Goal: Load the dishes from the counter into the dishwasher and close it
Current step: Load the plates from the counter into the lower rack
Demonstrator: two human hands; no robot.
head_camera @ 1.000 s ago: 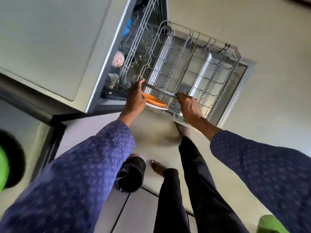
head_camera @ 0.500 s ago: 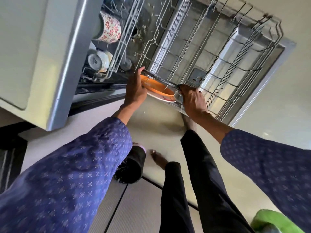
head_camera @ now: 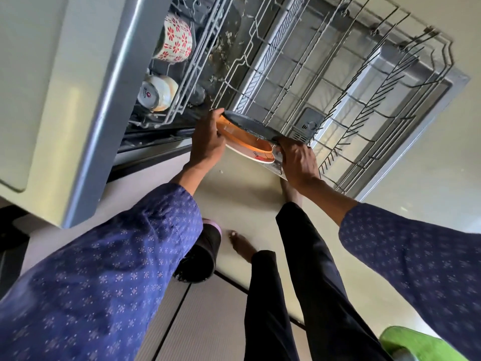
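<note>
I look straight down at an open dishwasher with its lower wire rack (head_camera: 346,82) pulled out over the door. My left hand (head_camera: 208,138) grips the left edge of a stack of plates: a dark grey plate (head_camera: 250,125) on top, an orange plate (head_camera: 250,144) under it, and a white patterned plate (head_camera: 256,156) at the bottom. At the stack's right edge my right hand (head_camera: 298,158) grips it too. The stack hovers over the rack's near edge. The upper rack holds a red-flowered mug (head_camera: 175,39) and a white cup (head_camera: 156,93).
The pale cabinet front (head_camera: 52,87) stands left of the dishwasher. A black cylindrical bin (head_camera: 201,254) sits on the floor by my bare feet. Something green (head_camera: 416,345) lies at the bottom right. The pulled-out rack has no dishes in it.
The view has closed in on the dishwasher, bringing the mugs in the upper rack into sight. Both hands keep their hold on the plate stack at the rack's near edge.
</note>
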